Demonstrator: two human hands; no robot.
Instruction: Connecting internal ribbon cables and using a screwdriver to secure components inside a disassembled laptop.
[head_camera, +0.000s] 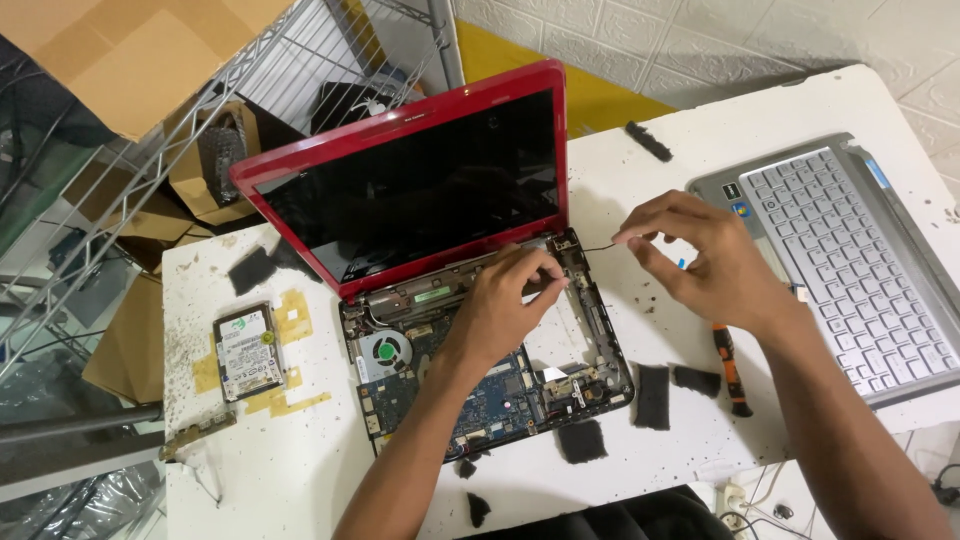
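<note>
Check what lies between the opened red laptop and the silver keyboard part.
Head view: the right hand pinching a thin black cable, with an orange-handled screwdriver on the white table.

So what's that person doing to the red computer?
A person is working on a red laptop that lies open on a white table with its keyboard cover off, so the circuit board and fan show. The left hand presses near the right hinge, and the right hand pinches a thin black wire coming from that corner. A hard drive, a screwdriver and a silver keyboard panel lie nearby.
</note>
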